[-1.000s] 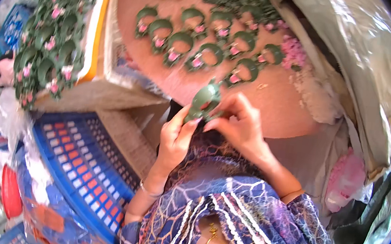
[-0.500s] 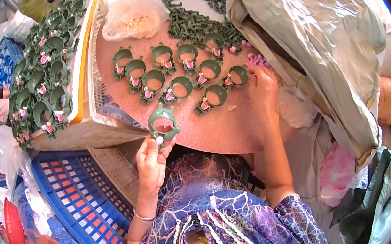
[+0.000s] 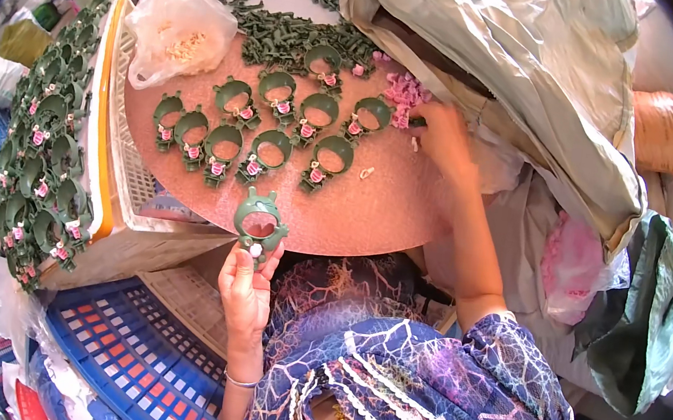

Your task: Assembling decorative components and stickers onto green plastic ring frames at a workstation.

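My left hand (image 3: 246, 290) pinches a dark green plastic figure (image 3: 244, 220) by its lower end, upright at the table's near edge. The figure has a round opening, small knobs on top and a white bit low on its front. My right hand (image 3: 444, 139) is closed at the table's right side, beside a heap of small pink pieces (image 3: 405, 92). A small dark bit shows at its fingertips, too unclear to name. Several similar green figures (image 3: 270, 148) with pink-striped pieces and small cream bits lie between the hands and the far side.
Loose dark green parts (image 3: 289, 45) cover the far side of the round pinkish table (image 3: 368, 222). A clear bag (image 3: 178, 31) of small cream pieces sits far left. More figures fill a white crate (image 3: 97, 206). A blue basket (image 3: 143, 346) stands lower left; a big pale sack (image 3: 500, 37) leans at right.
The view has shifted, so the table's things sit further left. My right hand has come off the pink heap toward the near right, uncovering more of it. My left hand still holds the figure.
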{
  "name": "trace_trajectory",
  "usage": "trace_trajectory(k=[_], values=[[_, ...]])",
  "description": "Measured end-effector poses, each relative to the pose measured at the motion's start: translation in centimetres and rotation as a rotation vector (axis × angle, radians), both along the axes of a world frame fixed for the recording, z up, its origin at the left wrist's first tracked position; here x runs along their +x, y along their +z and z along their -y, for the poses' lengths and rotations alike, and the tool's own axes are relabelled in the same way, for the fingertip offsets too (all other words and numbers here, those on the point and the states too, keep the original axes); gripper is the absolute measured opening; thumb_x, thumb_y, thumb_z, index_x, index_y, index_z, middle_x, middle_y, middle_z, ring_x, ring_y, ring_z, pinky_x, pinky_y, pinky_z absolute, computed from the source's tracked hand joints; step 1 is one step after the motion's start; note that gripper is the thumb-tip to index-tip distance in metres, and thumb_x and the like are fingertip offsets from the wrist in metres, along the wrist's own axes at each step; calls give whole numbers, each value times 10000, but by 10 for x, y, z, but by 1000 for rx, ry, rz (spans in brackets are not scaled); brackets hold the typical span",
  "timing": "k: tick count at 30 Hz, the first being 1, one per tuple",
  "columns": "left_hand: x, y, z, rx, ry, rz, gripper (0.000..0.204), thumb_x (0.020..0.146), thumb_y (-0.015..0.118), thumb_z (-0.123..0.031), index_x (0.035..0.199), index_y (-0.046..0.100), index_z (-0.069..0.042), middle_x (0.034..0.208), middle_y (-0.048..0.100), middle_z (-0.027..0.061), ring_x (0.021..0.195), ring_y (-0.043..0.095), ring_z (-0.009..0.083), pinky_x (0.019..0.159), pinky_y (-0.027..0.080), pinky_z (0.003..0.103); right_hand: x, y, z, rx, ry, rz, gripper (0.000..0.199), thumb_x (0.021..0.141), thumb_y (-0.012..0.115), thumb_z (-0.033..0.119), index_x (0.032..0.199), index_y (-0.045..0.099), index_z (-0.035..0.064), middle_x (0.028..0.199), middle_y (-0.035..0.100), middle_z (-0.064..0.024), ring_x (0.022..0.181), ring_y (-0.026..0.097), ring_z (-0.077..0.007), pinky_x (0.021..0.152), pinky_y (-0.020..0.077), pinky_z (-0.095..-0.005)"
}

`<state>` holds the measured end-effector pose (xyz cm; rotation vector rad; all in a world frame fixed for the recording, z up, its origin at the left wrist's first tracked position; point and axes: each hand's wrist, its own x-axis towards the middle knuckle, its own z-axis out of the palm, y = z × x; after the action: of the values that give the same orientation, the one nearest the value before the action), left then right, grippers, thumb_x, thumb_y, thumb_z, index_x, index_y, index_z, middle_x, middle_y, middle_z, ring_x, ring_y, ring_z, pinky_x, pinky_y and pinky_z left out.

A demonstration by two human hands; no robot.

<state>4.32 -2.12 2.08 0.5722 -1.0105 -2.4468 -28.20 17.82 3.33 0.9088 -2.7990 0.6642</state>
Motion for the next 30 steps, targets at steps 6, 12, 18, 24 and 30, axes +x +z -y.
trace_trajectory(k=[6,12,18,24,30], values=[[4,3,-4,-13,46,33,419,1024,495,-248,1294,488,73,1296,574,192,1175,590,339,1047,470,466,5,-15,7,-91,41,-103,141,755,622,-8,885,646,42,891,656,-170,921,609,-370,826,470,-444],[-6,-8,-4,147,2,-63,367,1019,508,-231,1249,534,54,1259,601,159,1171,593,312,1063,458,463,73,12,26,-1329,276,1066,175,1044,410,138,1077,562,57,1049,636,-109,934,636,-251,758,517,-370],[-7,-11,-4,184,38,-59,340,1015,506,-264,1149,570,42,1236,608,182,1181,586,346,1051,476,465,146,21,54,-1112,265,1889,326,1019,513,163,1295,527,-10,1068,617,-113,865,603,-134,609,467,-191],[-2,-6,-5,88,-33,-45,344,1034,479,-303,1175,567,-2,1052,612,49,1068,608,177,1025,481,400,183,45,82,-519,742,362,358,762,705,-7,1109,711,80,905,658,-70,787,592,-197,676,480,-312],[2,0,-4,-89,-130,63,453,1044,453,-285,1333,458,64,1250,574,127,1149,583,197,1019,488,376,169,56,93,-348,871,59,127,744,738,171,858,690,140,856,663,29,800,564,-199,809,409,-354]])
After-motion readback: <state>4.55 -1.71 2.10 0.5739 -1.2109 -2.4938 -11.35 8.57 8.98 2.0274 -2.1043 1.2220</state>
